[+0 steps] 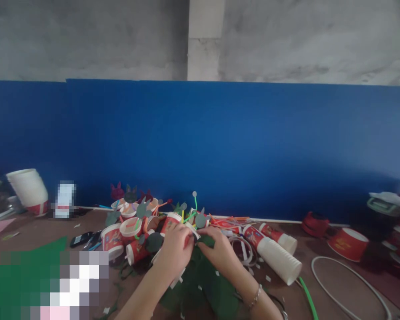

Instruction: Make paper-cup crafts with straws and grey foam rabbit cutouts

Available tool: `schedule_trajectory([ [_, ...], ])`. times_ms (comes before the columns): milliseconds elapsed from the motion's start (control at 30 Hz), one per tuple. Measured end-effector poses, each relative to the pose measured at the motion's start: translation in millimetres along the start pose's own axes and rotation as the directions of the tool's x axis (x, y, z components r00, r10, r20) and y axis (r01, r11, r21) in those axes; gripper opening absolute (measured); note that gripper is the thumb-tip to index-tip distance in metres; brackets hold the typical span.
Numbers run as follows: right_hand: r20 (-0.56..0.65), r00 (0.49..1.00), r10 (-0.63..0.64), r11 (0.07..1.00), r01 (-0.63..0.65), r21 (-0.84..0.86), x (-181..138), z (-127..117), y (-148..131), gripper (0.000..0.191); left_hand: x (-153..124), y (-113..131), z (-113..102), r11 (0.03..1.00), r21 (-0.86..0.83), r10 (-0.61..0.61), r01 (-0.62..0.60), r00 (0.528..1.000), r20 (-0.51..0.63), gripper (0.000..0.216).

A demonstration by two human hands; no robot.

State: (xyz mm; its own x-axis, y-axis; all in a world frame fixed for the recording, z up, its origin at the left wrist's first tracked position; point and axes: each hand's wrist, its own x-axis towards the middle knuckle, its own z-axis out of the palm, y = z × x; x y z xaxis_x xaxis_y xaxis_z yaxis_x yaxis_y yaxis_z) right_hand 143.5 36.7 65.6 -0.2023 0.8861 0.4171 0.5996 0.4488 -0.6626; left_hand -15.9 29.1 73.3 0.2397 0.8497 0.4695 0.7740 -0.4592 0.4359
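My left hand [174, 250] and my right hand [220, 251] meet at the middle of the table, both with fingers curled. Between them they pinch a red paper cup [190, 231] and a piece of dark green felt [206, 242]. More green felt [216, 289] lies under my wrists. Just behind my hands stands a cluster of red-and-white paper cups [131, 226] dressed with green felt leaves and coloured straws. A bracelet sits on my right wrist.
A stack of white cups [276, 258] lies on its side to the right, beside a white hoop [350, 280] and a red bowl [348, 242]. An upturned white cup [28, 189] stands far left. A green sheet [23, 266] covers the near left. A blue board [220, 142] backs the table.
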Motion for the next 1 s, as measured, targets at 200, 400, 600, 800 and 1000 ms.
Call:
schedule_trajectory([
  [200,0.014,0.998,0.056,0.997,-0.057,0.060,-5,0,-12,0.029,-4,17,2,0.999,0.053,-0.003,0.001,0.999,0.042,0.017],
  [400,-0.029,0.996,0.085,0.996,-0.084,0.004,-1,-8,-3,0.018,-7,15,-27,0.892,0.407,-0.258,0.198,0.961,0.099,0.029],
  [600,-0.064,0.978,0.199,0.978,-0.194,0.072,3,-13,3,0.013,-12,15,-44,0.860,0.487,-0.350,0.153,0.871,0.344,0.055],
  [800,-0.115,0.967,0.229,0.946,-0.194,0.258,9,-13,16,0.019,-19,45,-35,0.945,0.309,-0.054,-0.108,0.879,0.473,0.047],
  [1000,-0.122,0.939,0.322,0.849,-0.230,0.476,10,-13,15,0.020,-29,60,-8,0.964,0.093,0.151,-0.250,0.800,0.581,0.043],
])
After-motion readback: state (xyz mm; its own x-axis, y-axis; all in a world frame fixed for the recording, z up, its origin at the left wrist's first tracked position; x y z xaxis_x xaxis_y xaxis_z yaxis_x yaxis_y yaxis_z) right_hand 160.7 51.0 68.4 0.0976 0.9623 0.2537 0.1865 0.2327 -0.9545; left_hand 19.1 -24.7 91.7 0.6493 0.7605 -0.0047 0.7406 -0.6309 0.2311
